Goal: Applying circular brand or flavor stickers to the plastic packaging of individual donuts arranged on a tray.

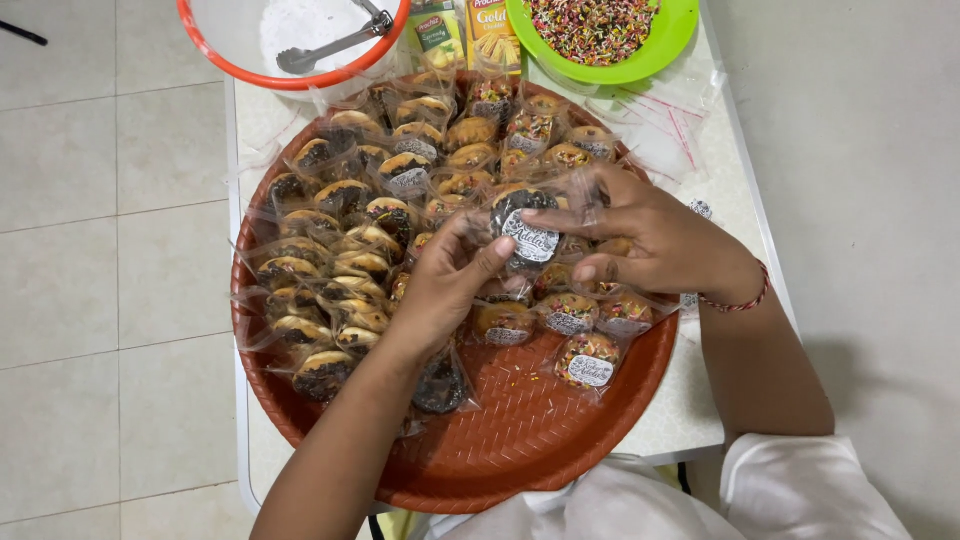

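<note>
Head view: a dark bagged cookie (524, 226) with a round white sticker is held above the middle of a round brown tray (520, 435). It is pinched from both sides: the left hand (447, 283) is closed on its lower left edge with the thumb laid against the wrapper, and the right hand (650, 243) is closed on its upper right edge, fingers spread over the clear plastic. A red cord is worn on the right wrist. Just below the grip, sprinkled bagged cookies (587, 360) with stickers are laid in a loose row. Left of and beyond the grip, the tray is packed with bagged cookies (340, 265). The tray is carried by a white counter (690, 400). Far beyond the grip, an orange-rimmed bowl (232, 40) with metal tongs (335, 45) and a green bowl (668, 35) of sprinkles are seen.
</note>
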